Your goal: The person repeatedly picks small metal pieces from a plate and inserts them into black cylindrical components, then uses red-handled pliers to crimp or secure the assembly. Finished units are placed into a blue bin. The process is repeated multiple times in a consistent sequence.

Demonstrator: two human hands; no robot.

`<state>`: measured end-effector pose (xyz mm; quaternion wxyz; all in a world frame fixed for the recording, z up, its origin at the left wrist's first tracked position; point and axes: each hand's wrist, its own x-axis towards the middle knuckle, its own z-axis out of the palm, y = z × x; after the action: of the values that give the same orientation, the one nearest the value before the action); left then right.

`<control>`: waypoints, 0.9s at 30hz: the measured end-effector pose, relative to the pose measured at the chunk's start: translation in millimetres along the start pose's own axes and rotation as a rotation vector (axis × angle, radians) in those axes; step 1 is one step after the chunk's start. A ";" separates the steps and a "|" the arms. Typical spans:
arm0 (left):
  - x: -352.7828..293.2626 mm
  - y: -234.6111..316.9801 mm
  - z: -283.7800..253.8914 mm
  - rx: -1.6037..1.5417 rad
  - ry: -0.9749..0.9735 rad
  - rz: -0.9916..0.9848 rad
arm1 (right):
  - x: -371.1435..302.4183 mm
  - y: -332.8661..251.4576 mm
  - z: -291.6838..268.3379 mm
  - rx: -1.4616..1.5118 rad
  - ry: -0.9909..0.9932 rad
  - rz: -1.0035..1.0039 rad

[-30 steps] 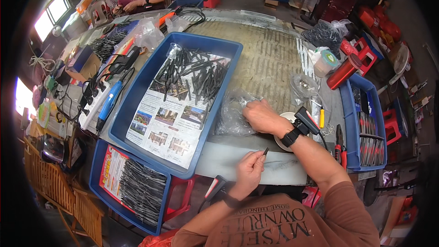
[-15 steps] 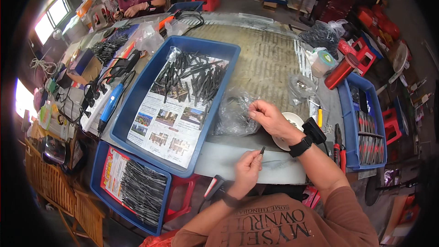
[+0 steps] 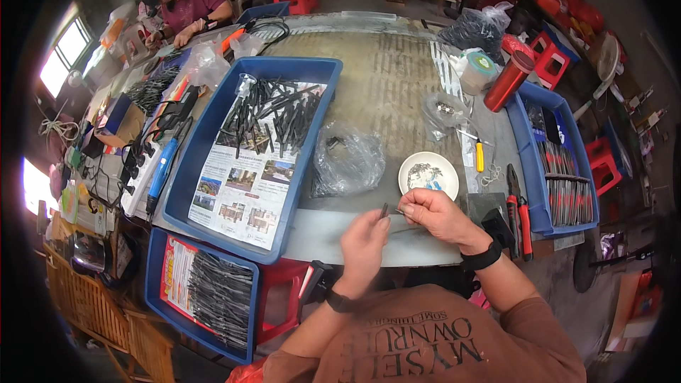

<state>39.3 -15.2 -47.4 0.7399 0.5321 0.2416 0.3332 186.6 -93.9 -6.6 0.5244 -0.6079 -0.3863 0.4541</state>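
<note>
Close together above the table's front edge, my two hands are both closed in a pinch. My left hand [image 3: 364,245] holds a short black tube-like piece [image 3: 384,209] upright between thumb and fingers. My right hand [image 3: 436,218] pinches something thin and small beside that piece, too small to make out. Just beyond the right hand lies a round white dish [image 3: 408,170] with small dark and metallic bits in it. A crumpled clear plastic bag [image 3: 349,159] rests left of the dish, its contents hard to tell.
To the left stands a large blue tray [image 3: 280,230] with newspaper and loose black strips. Below it is a smaller blue tray [image 3: 150,276] of black strips. At right lie a yellow screwdriver [image 3: 480,156], red-handled pliers [image 3: 523,220] and another blue tray [image 3: 590,170]. A co-worker [image 3: 202,0] sits far left.
My right hand has come down from over the plastic bag to meet my left hand, uncovering the dish. The left hand has risen slightly and moved left. The whole view has shifted a little.
</note>
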 end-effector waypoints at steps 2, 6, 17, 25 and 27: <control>-1.2 1.7 3.1 -0.001 -0.022 -0.009 | -8.4 2.5 1.0 0.029 -0.016 0.011; -2.8 -0.1 9.9 0.033 -0.079 0.044 | -17.5 5.7 4.3 0.023 -0.002 0.012; -7.6 10.6 16.8 -0.125 -0.092 -0.149 | -38.2 5.4 5.0 0.072 0.154 -0.014; -9.0 8.0 18.9 -0.159 -0.094 -0.182 | -45.6 10.6 9.9 -0.415 0.231 -0.323; -10.2 6.9 18.8 -0.159 -0.098 -0.187 | -44.1 10.7 10.3 -0.533 0.280 -0.418</control>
<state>44.3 -33.1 -34.9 0.8184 0.4625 0.2265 0.2548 163.9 -134.3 -11.1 0.4770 -0.6874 -0.5313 0.1329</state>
